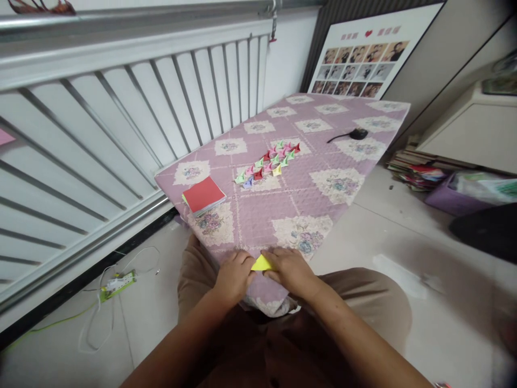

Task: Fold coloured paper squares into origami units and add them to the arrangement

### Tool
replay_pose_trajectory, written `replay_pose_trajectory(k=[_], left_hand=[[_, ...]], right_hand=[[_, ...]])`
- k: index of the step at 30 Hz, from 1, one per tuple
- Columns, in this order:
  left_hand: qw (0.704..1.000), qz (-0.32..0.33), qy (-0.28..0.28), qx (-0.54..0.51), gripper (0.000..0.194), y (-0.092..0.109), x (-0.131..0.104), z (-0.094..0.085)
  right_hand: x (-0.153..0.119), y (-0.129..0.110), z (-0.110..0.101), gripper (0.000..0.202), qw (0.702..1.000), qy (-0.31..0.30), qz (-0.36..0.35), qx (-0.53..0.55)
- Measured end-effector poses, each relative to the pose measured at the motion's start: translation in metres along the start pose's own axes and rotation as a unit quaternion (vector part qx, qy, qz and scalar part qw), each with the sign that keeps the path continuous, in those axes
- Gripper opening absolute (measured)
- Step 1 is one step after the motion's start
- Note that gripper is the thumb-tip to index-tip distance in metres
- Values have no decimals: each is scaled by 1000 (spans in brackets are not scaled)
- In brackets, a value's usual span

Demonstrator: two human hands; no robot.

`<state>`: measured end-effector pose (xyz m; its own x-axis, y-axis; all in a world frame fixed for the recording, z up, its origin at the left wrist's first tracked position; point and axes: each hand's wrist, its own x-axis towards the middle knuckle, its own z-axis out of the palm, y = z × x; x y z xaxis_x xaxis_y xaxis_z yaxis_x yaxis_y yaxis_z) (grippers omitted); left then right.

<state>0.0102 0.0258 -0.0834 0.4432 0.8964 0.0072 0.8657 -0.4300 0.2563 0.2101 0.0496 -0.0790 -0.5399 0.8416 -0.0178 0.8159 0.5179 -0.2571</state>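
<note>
Purple plastic bin (pixel 460 193): on the floor, right; white-and-green packaging (pixel 498 187) inside.
Yellow folded paper (pixel 262 263): at the tabletop (pixel 262 213)'s near corner, your left hand (pixel 235 275) and right hand (pixel 293 270) gripping its ends.
Beyond: small multicoloured folded-paper pieces (pixel 268 167), centre; red-topped square paper stack (pixel 204 195), left.

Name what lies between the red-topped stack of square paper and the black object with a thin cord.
Small multicoloured folded-paper shapes, on the purple floral tablecloth; the head view shows them.
</note>
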Motion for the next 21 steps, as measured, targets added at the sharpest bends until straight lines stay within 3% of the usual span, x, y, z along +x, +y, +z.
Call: replay_pose_trajectory(k=[9,16,21], left_hand=[[998,66,-15,5,15,-7,12,-1],[994,41,10,-96,15,-11,14,2],[983,28,38,-177,17,-14,16,5]], right_hand=[[1,-3,-6,45,1000,-12,9,14],[6,-5,-11,47,999,-37,14,8],[10,-7,-16,27,1000,-27,-2,-9]])
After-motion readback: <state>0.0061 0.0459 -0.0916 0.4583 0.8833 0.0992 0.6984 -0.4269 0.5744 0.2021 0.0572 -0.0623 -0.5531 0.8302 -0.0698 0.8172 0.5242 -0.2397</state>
